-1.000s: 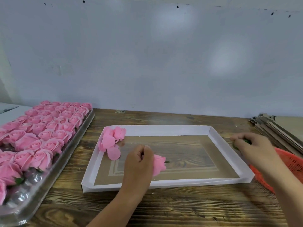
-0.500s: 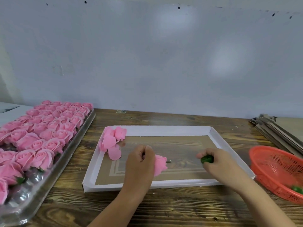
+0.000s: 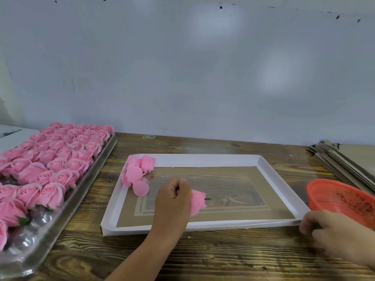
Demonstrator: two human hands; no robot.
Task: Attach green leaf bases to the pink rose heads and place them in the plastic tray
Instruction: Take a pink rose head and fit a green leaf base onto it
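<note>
The left hand [image 3: 172, 199] is curled around a pink rose head [image 3: 197, 201], holding it sideways over the white cardboard box lid [image 3: 203, 160] so the flower's underside faces right. A thin dark stub [image 3: 208, 198] sticks out of that end. No green base on this one that I can see.

The right hand [image 3: 332, 230] is down on the wooden table [image 3: 223, 254], just off the lid's front right corner and right beside the orange plastic basket [image 3: 343, 197]. Its fingers are bent inward, and there's maybe a sliver of something dark-green at the fingertips, but honestly I can't tell whether it's pinching anything or just curled.

Inside the lid, the far left corner has a small pile of loose pink rose heads and petals [image 3: 138, 171], near the left hand but not touching it.

Further left, the clear plastic tray [image 3: 97, 159] is packed with rows of pink roses [image 3: 60, 159], a few green leaf bits peeking out underneath at the near end. A couple of the front cups look unfilled.

Far right, behind the basket, there's a stack of flat brown cardboard sheets [image 3: 345, 159].
</note>
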